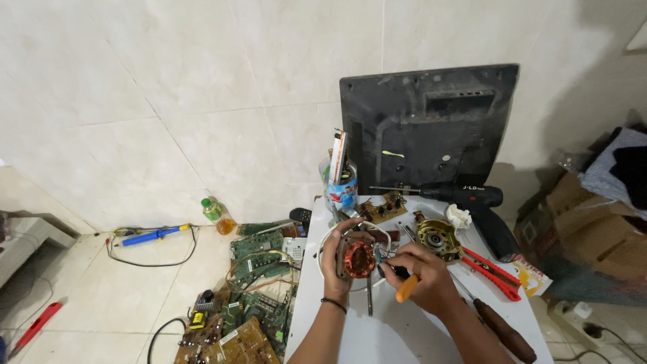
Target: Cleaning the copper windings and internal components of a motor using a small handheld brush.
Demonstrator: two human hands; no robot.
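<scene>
Resting on a small white table (404,330), a copper-wound motor stator (358,260) is gripped by the left hand (340,259), whose fingers are curled around its left side. An orange-handled screwdriver (406,286) is clasped in the closed right hand (421,275), its tip hidden just beside the stator. A white wire loop (323,237) is seen around the work. A brass-coloured motor housing (438,239) lies just right of the hands, red pliers (490,271) further right, a black cordless drill (472,199) behind. A black monitor back (431,121) is leaned against the wall. Green circuit boards (256,269) are scattered on the floor.
</scene>
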